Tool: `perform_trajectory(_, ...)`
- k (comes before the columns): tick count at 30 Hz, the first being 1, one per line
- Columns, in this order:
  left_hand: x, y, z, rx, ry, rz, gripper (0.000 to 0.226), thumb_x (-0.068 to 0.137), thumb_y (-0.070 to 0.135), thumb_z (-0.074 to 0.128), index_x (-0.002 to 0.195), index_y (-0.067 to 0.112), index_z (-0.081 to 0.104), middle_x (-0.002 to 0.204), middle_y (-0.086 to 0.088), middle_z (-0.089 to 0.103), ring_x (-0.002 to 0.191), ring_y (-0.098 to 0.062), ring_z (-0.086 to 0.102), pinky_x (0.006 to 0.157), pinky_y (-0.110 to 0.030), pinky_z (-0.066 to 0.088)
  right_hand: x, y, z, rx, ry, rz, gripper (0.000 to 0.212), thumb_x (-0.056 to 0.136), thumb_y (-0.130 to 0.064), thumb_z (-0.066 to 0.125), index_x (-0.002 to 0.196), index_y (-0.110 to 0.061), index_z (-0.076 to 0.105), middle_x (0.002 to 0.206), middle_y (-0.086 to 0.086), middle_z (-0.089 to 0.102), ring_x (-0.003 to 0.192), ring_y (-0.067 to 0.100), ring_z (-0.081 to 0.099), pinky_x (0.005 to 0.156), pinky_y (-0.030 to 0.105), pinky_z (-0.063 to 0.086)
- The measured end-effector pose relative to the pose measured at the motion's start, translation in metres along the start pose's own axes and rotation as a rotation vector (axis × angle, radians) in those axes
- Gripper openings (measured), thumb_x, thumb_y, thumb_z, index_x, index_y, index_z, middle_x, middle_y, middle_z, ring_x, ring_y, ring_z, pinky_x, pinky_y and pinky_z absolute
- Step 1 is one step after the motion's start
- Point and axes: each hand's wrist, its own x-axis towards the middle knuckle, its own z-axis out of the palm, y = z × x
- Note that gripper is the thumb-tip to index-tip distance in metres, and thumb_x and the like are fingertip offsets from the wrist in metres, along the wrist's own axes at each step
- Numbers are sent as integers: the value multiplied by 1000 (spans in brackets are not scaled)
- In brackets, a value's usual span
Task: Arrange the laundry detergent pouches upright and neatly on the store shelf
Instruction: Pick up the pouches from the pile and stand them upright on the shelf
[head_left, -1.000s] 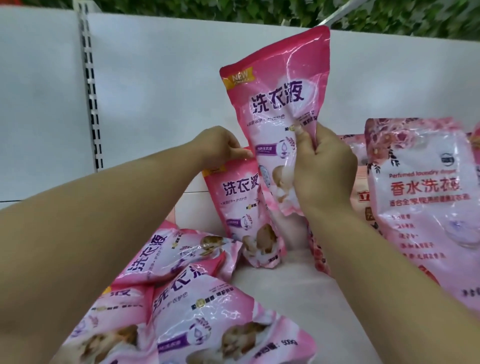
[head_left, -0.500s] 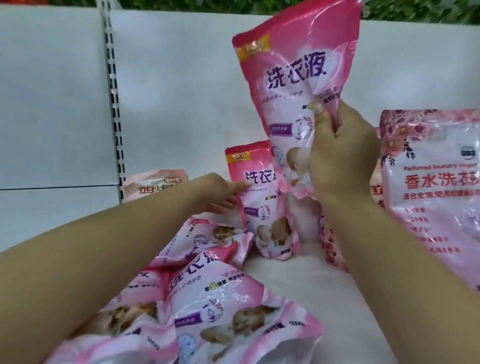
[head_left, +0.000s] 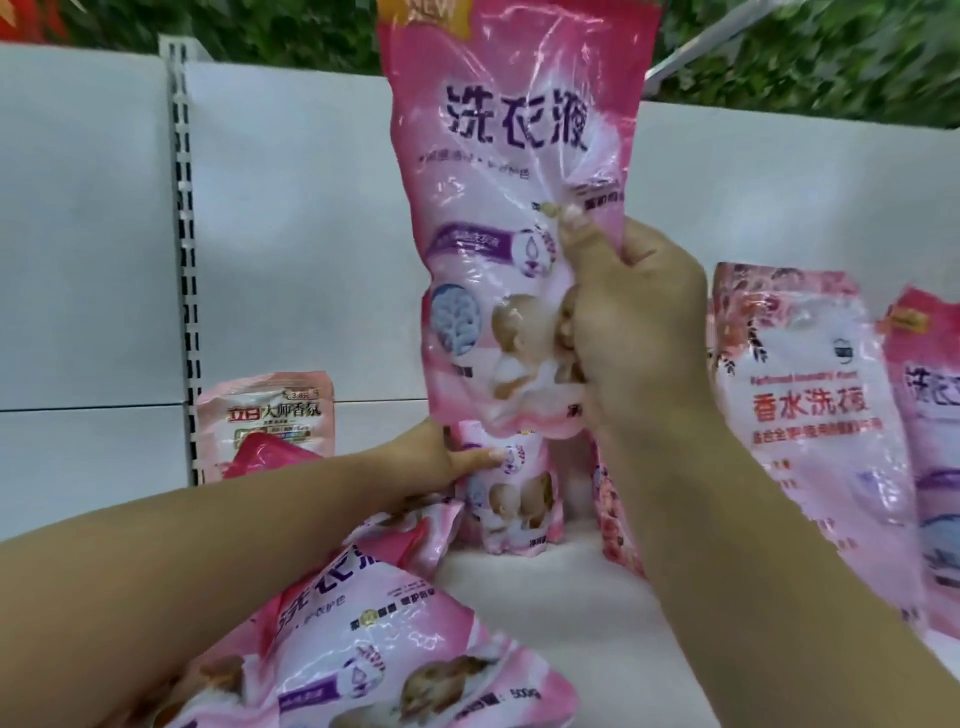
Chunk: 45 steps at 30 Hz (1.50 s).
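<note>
Right hand pinches the tall glossy pink plastic detergent pouch aloft over the white shelf; left hand steadies the standing pink pouch near the back edge; best lowered base-first, just beside it

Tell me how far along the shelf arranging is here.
Early. Done: one pouch standing at the back, steadied by the left hand. In hand: the right hand grips a raised pouch. Left: the pouches lying flat in front.
</note>
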Motion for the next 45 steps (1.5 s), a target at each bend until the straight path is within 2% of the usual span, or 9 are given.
perform_trajectory(5, 1, 1, 7, -55, 33, -7, 25, 78, 36, 70, 67, 22, 53, 57, 12, 50, 51, 2, 46, 43, -6, 34, 0, -19, -11, 3, 58, -230, 31, 93, -18, 55, 61, -16, 53, 48, -1, 41, 41, 13, 36, 39, 24, 31)
perform_trajectory(13, 5, -5, 10, -149, 84, -26, 19, 75, 28, 76, 84, 16, 64, 77, 3, 65, 58, 4, 54, 44, -2, 36, 14, -18, -33, 75, 6, 16, 23, 92, -24, 56, 79, -5, 60, 66, 17, 43, 56, 29, 39, 55, 39, 38)
perform_trajectory(17, -3, 2, 8, -282, -3, -74, 16, 76, 27, 75, 73, 16, 64, 44, 11, 58, 35, 2, 49, 38, -11, 35, 9, -9, -27, -19, -8, 47, 34, 92, -25, 56, 60, -13, 53, 44, 2, 40, 38, 17, 36, 42, 21, 36)
perform_trajectory(23, -12, 16, 10, -202, -111, 74, 14, 80, 7, 70, 73, 11, 58, 48, 7, 63, 44, 12, 54, 44, -7, 39, 8, -6, -24, -34, 9, 77, 38, 91, -26, 57, 56, -16, 47, 36, -7, 31, 32, 9, 30, 37, 15, 30)
perform_trajectory(25, -7, 11, 11, -115, -53, 82, 24, 77, 8, 72, 75, -9, 55, 51, -7, 59, 42, 12, 49, 58, -14, 45, 10, -6, -25, 51, 4, 105, 35, 90, -26, 58, 58, -16, 49, 37, -6, 31, 38, 17, 34, 42, 23, 35)
perform_trajectory(29, 1, -2, 9, -107, 34, 37, 23, 70, 20, 80, 81, 19, 60, 70, 13, 59, 64, 2, 55, 50, -1, 38, 13, -7, -28, 133, -16, 100, 26, 89, -26, 60, 67, -13, 55, 52, 10, 31, 58, 29, 33, 52, 42, 36)
perform_trajectory(36, -12, 14, 9, -238, -77, 43, 20, 86, 18, 65, 71, 22, 52, 60, 15, 54, 52, 3, 56, 44, -2, 37, 10, -2, -28, 89, -50, 62, 23, 90, -25, 59, 77, -6, 59, 58, 12, 37, 58, 31, 39, 50, 54, 41)
perform_trajectory(42, -21, 17, -13, -300, -161, -189, 30, 89, 7, 58, 59, 11, 55, 55, -3, 49, 52, -16, 42, 45, -23, 35, -10, 13, -14, -74, -38, -11, 31, 91, -27, 56, 59, -25, 55, 47, -1, 31, 42, 13, 28, 40, 19, 29)
perform_trajectory(45, -25, 17, -50, -499, -129, -178, 16, 90, 20, 57, 89, 4, 60, 77, -5, 66, 69, -13, 61, 67, -20, 51, -17, 29, -6, -115, -47, 43, 29, 91, -29, 54, 64, -20, 57, 47, -7, 31, 45, 9, 27, 43, 20, 27)
